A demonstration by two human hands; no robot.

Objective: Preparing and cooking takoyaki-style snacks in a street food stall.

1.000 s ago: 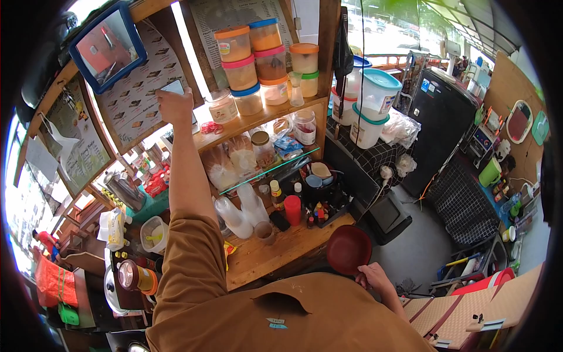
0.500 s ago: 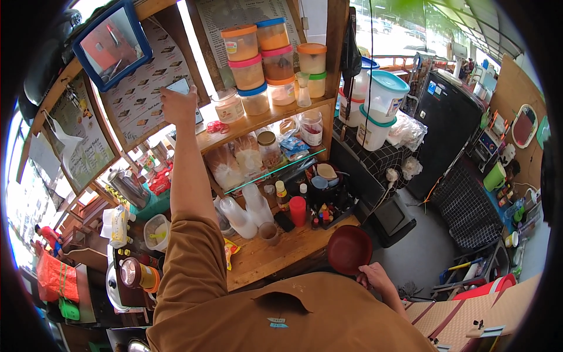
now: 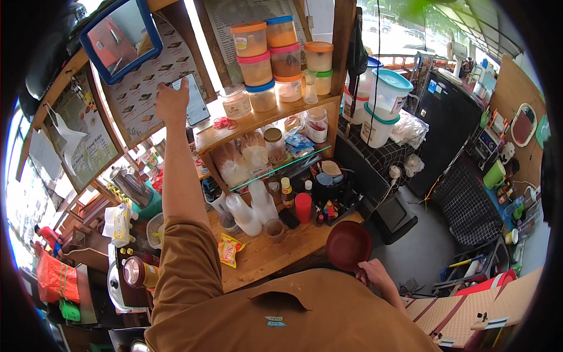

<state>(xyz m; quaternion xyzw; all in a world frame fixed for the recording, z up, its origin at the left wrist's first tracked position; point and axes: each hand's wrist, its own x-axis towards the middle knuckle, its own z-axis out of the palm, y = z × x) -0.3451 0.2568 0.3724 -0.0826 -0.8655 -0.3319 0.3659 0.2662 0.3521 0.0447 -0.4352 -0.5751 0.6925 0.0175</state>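
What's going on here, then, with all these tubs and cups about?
A person in a brown shirt has their left hand up at a phone near the shelf's left end; whether the fingers grip it is hard to tell. Their right hand holds a dark red bowl by its near edge. Lidded tubs stand stacked on the wooden shelf. Below, plastic cups and a yellow packet sit on the wooden counter.
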